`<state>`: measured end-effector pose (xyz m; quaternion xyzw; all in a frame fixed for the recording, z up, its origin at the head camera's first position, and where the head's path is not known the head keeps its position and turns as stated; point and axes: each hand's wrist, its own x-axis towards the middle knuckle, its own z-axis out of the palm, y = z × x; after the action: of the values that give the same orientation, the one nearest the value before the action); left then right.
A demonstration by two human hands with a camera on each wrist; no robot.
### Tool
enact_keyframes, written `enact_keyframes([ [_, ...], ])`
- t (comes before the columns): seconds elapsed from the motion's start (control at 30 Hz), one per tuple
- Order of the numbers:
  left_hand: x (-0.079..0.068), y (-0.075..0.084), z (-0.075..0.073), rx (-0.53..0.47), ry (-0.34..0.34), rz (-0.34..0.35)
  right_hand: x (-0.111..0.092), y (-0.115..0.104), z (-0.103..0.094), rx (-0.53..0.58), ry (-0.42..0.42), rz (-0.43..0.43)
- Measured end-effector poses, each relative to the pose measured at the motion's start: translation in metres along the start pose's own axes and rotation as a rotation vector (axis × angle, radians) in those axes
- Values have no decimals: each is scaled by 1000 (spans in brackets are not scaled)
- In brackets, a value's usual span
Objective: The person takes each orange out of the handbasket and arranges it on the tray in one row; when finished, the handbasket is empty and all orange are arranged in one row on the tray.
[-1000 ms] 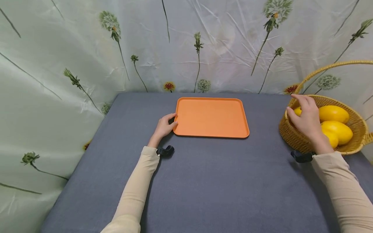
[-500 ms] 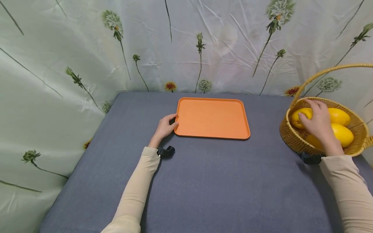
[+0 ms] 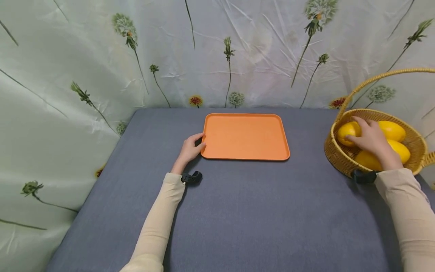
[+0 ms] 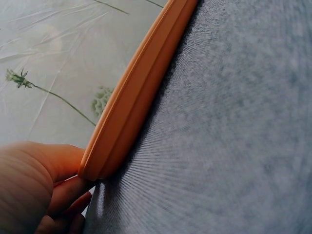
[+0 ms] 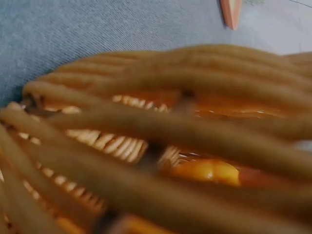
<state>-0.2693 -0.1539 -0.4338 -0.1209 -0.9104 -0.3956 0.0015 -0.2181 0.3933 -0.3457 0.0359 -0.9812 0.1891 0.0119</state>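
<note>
An orange rectangular tray [image 3: 246,136] lies on the grey-blue table. My left hand [image 3: 190,149] pinches its left edge between thumb and fingers; the left wrist view shows that hand [image 4: 34,180] at the tray's near corner [image 4: 129,97]. On the right, my right hand [image 3: 372,141] reaches inside a woven basket [image 3: 340,156] with a tall handle. Its thumb and index finger are curled around a smooth yellow fruit [image 3: 346,132] at the basket's left side. In the right wrist view, blurred wicker strands [image 5: 219,75] hide most of the hand, with some yellow fruit [image 5: 209,170] showing through.
Several other yellow fruits [image 3: 392,131] lie in the basket beside and below the right hand. The basket's arched handle [image 3: 374,79] rises behind the hand. A flowered cloth [image 3: 190,56] hangs along the back and left of the table [image 3: 238,211].
My right hand has moved from above the basket's left rim down and rightward into it, its thumb and index finger settling around the left fruit. The left hand stays at the tray.
</note>
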Motion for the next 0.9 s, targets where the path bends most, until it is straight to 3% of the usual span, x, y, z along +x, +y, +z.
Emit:
enact_keyframes([
  [0.2, 0, -1, -1, -1, 4, -10, 9, 5, -4, -57, -177, 2],
  [0.3, 0, -1, -1, -4, 2, -11, 12, 6, -3, -61, -221, 13],
  [0.4, 0, 0, 0, 2, -2, -11, 12, 6, 0, -65, -193, 10],
  [0.63, 1, 2, -1, 4, -3, -15, 10, 5, 6, -92, -24, -24],
  [0.9, 0, 3, 0, 19, -6, -4, 2, 1, 6, -102, -15, 18],
])
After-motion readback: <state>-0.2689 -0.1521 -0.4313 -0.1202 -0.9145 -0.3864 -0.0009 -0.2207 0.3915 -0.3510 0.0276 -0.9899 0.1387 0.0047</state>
